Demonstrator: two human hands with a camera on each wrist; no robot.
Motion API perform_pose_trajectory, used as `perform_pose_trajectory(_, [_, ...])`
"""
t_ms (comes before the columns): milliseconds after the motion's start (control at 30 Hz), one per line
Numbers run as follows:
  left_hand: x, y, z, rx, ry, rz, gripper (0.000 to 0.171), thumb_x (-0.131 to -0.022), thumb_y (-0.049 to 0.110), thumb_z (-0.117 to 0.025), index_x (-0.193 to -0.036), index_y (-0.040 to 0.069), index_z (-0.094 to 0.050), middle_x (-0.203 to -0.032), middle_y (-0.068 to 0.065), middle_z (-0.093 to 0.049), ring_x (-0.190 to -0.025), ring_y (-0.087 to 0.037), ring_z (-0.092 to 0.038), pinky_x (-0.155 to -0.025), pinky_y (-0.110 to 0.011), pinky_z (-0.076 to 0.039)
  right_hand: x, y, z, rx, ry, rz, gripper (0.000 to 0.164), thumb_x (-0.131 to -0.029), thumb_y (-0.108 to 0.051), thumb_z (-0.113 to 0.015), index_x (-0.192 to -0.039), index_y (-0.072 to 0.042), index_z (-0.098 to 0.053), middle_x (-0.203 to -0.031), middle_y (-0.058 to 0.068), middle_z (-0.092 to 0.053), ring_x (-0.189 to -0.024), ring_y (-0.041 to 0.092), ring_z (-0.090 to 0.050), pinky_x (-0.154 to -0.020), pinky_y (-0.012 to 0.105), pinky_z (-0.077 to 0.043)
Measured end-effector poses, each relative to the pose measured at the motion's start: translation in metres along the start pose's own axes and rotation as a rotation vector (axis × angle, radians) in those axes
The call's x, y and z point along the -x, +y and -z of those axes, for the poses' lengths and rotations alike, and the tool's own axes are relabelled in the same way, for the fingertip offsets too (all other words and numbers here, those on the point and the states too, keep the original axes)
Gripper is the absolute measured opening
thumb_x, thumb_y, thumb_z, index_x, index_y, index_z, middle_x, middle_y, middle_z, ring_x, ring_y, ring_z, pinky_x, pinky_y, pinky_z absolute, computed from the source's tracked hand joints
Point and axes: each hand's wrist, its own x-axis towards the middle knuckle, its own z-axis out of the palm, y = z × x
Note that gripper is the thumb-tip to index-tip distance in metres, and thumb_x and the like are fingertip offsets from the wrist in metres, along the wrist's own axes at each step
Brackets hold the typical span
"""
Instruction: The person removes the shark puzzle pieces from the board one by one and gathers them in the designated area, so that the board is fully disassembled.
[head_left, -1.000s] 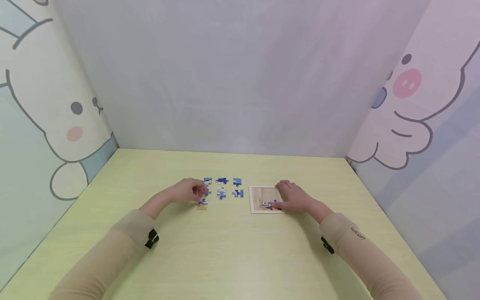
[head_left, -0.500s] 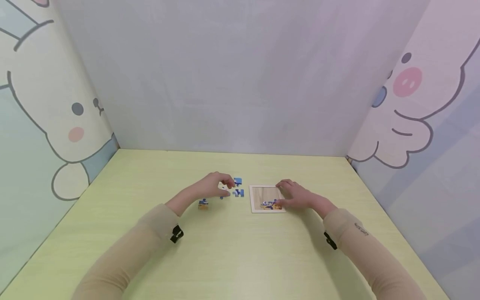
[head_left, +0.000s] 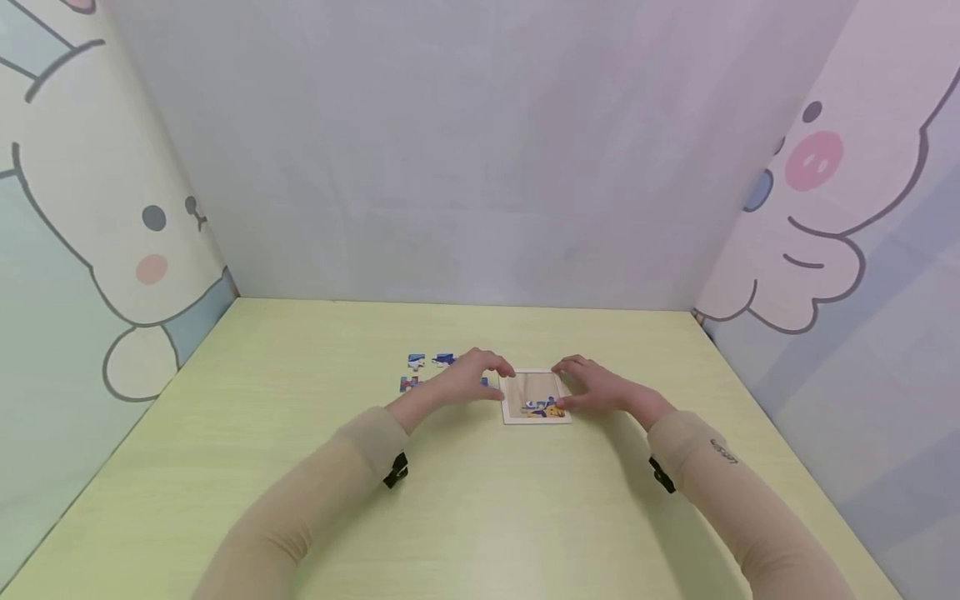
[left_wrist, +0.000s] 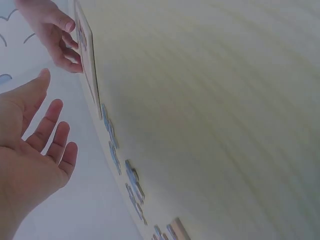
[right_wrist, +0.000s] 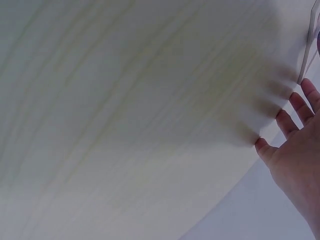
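My left hand hovers at the left edge of a small wooden puzzle tray, thumb and fingers apart. Nothing shows between its fingers in the left wrist view, where the hand hangs over the table. Joined jigsaw pieces in blue and yellow lie in the tray's lower right part; its bare wooden floor shows above them. At the tray's right side rests my right hand, thumb beside the joined pieces and fingers spread near the upper corner. The right wrist view shows its fingertips down on the table.
Several loose jigsaw pieces lie left of the tray, partly hidden behind my left hand and forearm. In the left wrist view, loose pieces trail away from the tray. A pale curtain stands behind the table.
My left hand has moved right, from the leftmost loose pieces across the others to the tray's left edge. The right hand has stayed at the tray's right side.
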Motion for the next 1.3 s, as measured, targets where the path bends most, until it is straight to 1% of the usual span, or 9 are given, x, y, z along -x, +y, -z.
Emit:
perform_pose_trajectory(167, [-0.013, 0.005, -0.010, -0.047, -0.063, 0.012, 0.043, -0.080, 0.016, -0.076, -0.121, 0.015, -0.063, -0.124, 0.001, -0.061, -0.119, -0.021, -0.048, -0.103, -0.041, -0.033, -0.001, 0.002, 0.000, 0.004, -0.002, -0.008, 0.067, -0.084, -0.043, -0.068, -0.136, -0.007, -0.044, -0.141, 0.019, -0.039, -0.131, 0.040, -0.035, -0.107, 0.056, -0.027])
perform_pose_trajectory(300, [-0.020, 0.007, -0.014, -0.079, -0.116, 0.025, 0.047, -0.080, 0.020, -0.076, -0.124, 0.020, -0.061, -0.130, 0.003, -0.056, -0.123, -0.021, -0.043, -0.105, -0.043, -0.031, -0.002, 0.004, -0.001, 0.009, -0.003, -0.014, 0.068, -0.083, -0.044, -0.069, -0.135, -0.008, -0.044, -0.141, 0.018, -0.039, -0.131, 0.039, -0.036, -0.106, 0.056, -0.027])
perform_pose_trajectory(433, [-0.027, 0.006, -0.018, -0.108, -0.145, 0.022, 0.048, -0.080, 0.023, -0.076, -0.125, 0.024, -0.060, -0.129, 0.005, -0.056, -0.119, -0.019, -0.043, -0.102, -0.041, -0.033, -0.002, 0.004, -0.001, 0.007, 0.004, -0.018, 0.068, -0.082, -0.044, -0.070, -0.134, -0.009, -0.045, -0.140, 0.018, -0.040, -0.130, 0.039, -0.037, -0.106, 0.056, -0.028])
perform_pose_trajectory(567, [-0.033, 0.004, -0.025, -0.168, -0.174, 0.016, 0.048, -0.079, 0.026, -0.076, -0.124, 0.027, -0.060, -0.125, 0.007, -0.057, -0.113, -0.014, -0.044, -0.098, -0.036, -0.035, -0.002, 0.003, -0.001, 0.000, 0.009, -0.021, 0.067, -0.082, -0.043, -0.070, -0.134, -0.009, -0.045, -0.140, 0.018, -0.041, -0.130, 0.039, -0.037, -0.106, 0.056, -0.028])
perform_pose_trajectory(667, [-0.035, 0.004, -0.028, -0.206, -0.191, 0.013, 0.047, -0.079, 0.027, -0.076, -0.123, 0.028, -0.061, -0.125, 0.007, -0.056, -0.113, -0.014, -0.044, -0.098, -0.035, -0.035, -0.002, 0.002, -0.002, -0.005, 0.010, -0.022, 0.067, -0.082, -0.043, -0.070, -0.134, -0.009, -0.045, -0.140, 0.018, -0.041, -0.130, 0.039, -0.037, -0.106, 0.055, -0.028])
perform_pose_trajectory(867, [-0.035, 0.007, -0.029, -0.241, -0.204, 0.018, 0.035, -0.080, 0.030, -0.075, -0.114, 0.029, -0.067, -0.128, 0.002, -0.053, -0.116, -0.017, -0.043, -0.099, -0.038, -0.035, -0.001, 0.001, -0.001, 0.000, 0.017, -0.017, 0.066, -0.081, -0.041, -0.072, -0.133, -0.007, -0.046, -0.139, 0.019, -0.042, -0.130, 0.039, -0.037, -0.106, 0.055, -0.028])
perform_pose_trajectory(967, [-0.035, 0.007, -0.029, -0.236, -0.206, 0.027, 0.029, -0.081, 0.031, -0.074, -0.109, 0.031, -0.069, -0.128, 0.002, -0.053, -0.117, -0.018, -0.043, -0.099, -0.039, -0.034, -0.002, 0.002, -0.002, 0.001, 0.020, -0.017, 0.066, -0.081, -0.038, -0.072, -0.133, -0.007, -0.047, -0.139, 0.019, -0.042, -0.130, 0.039, -0.037, -0.106, 0.054, -0.028])
perform_pose_trajectory(1200, [-0.037, 0.005, -0.031, -0.230, -0.199, 0.050, 0.025, -0.081, 0.031, -0.075, -0.106, 0.032, -0.070, -0.127, 0.002, -0.053, -0.117, -0.018, -0.042, -0.099, -0.041, -0.034, -0.002, 0.000, -0.002, 0.007, 0.024, -0.023, 0.065, -0.082, -0.037, -0.072, -0.133, -0.007, -0.046, -0.139, 0.019, -0.042, -0.130, 0.039, -0.037, -0.107, 0.054, -0.028])
perform_pose_trajectory(1300, [-0.037, 0.006, -0.031, -0.213, -0.191, 0.060, 0.024, -0.080, 0.030, -0.075, -0.103, 0.032, -0.070, -0.126, 0.003, -0.053, -0.116, -0.018, -0.042, -0.099, -0.041, -0.033, -0.002, 0.000, -0.002, 0.005, 0.023, -0.026, 0.065, -0.082, -0.037, -0.072, -0.133, -0.007, -0.046, -0.140, 0.018, -0.042, -0.130, 0.039, -0.038, -0.107, 0.054, -0.028])
